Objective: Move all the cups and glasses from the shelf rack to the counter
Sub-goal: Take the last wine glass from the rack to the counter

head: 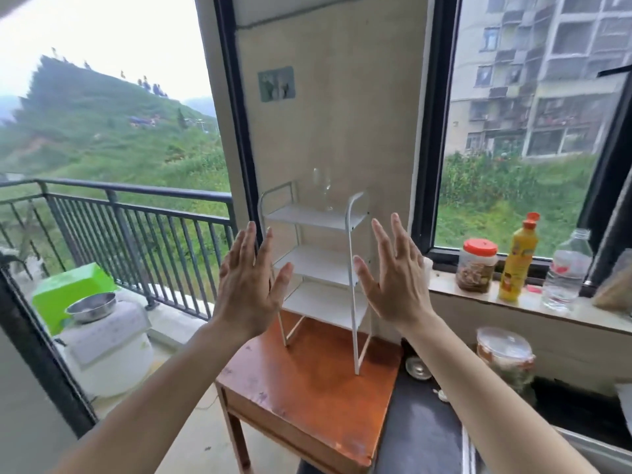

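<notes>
While both hands are raised with fingers spread and empty, the wine glass [323,188] stands upright on the top tier of the shelf rack [316,265], above and beyond them, slightly nearer the right hand [393,285] than the left hand [248,289].

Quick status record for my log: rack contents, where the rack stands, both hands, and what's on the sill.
rack: white three-tier shelf rack standing on the wooden table
top tier: one clear wine glass, upright
middle and bottom tiers: nothing visible
left hand: open, raised in front of the rack, holding nothing
right hand: open, raised, holding nothing
windowsill: red-lidded jar, yellow bottle, clear plastic bottle
</notes>
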`<action>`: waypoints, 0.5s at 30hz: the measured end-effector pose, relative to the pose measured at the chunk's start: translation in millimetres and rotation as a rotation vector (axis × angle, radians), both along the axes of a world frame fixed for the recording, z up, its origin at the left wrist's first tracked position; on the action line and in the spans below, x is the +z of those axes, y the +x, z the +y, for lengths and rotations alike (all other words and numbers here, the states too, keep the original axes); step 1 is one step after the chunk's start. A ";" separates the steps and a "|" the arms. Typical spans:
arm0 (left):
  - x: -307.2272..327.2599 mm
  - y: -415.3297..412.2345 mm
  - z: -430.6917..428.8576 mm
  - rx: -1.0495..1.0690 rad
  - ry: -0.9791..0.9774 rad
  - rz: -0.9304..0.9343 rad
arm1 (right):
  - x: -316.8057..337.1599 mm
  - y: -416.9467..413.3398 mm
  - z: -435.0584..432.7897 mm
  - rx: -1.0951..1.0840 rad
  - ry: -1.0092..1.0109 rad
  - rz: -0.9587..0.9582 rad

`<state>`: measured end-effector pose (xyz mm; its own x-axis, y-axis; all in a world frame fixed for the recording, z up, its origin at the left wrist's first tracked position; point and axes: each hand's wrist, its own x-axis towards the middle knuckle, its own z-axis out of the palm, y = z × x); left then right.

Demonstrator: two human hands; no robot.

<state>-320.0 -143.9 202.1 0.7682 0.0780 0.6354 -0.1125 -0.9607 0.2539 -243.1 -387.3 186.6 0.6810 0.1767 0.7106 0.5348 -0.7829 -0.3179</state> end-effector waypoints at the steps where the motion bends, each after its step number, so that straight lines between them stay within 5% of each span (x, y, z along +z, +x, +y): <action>1: 0.4 13.2 10.0 0.008 -0.003 0.016 | 3.7 13.6 10.8 0.001 -0.002 0.012; 10: -5.0 161.1 68.0 -0.041 0.053 0.180 | 26.3 115.6 79.2 0.010 0.053 0.166; 15: -2.8 259.9 93.7 -0.124 0.093 0.175 | 65.3 176.3 113.1 -0.050 0.125 0.096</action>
